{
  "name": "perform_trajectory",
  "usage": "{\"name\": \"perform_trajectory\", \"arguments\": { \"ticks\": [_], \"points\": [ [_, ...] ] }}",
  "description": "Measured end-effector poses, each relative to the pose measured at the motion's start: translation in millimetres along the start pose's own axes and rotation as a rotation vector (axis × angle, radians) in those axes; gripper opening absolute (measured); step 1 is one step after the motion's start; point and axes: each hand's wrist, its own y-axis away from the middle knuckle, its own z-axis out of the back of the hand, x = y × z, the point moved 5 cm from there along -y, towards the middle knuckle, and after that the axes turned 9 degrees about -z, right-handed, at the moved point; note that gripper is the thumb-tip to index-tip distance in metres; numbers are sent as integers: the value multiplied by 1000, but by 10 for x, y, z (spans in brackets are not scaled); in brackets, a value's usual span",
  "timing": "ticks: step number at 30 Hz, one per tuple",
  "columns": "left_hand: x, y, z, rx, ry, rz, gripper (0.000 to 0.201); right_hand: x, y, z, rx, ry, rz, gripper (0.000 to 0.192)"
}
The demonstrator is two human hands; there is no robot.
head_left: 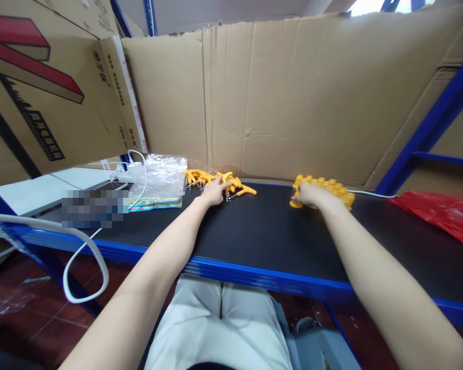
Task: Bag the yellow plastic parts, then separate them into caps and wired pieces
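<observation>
My left hand [214, 193] reaches onto a loose pile of orange branch-shaped keychains [204, 178] with short metal chains, its thumb and index finger apart among them. One orange keychain [247, 190] lies at the pile's right edge, its chain toward my hand. At the right, my right hand [309, 195] bends over a cluster of yellow knobbed pieces [334, 189] arranged in rows. Its fingertips point down and close at the cluster's left end, on a yellow piece that my hand partly hides. A rounded yellow piece [296, 204] shows just below those fingertips.
Clear plastic bags [164, 177] lie on colourful packets left of the pile, near a white charger [135, 171] with cables. A red plastic bag [442, 213] lies far right. Cardboard [293, 97] walls the back; a blue rail [254, 275] edges the black shelf [250, 231].
</observation>
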Motion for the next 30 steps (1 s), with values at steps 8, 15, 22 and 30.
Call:
{"name": "perform_trajectory", "arguments": {
  "ticks": [8,15,22,30],
  "points": [
    [-62,38,52,-27,-34,42,39,329,268,-78,353,-36,-48,29],
    [10,1,109,-160,71,116,30,507,403,-77,368,-7,14,27],
    [-45,-3,263,-366,112,103,27,479,295,-116,237,37,111,31],
    [-246,-26,415,-481,157,5,26,614,364,-110,220,-42,202,31]
  ]
}}
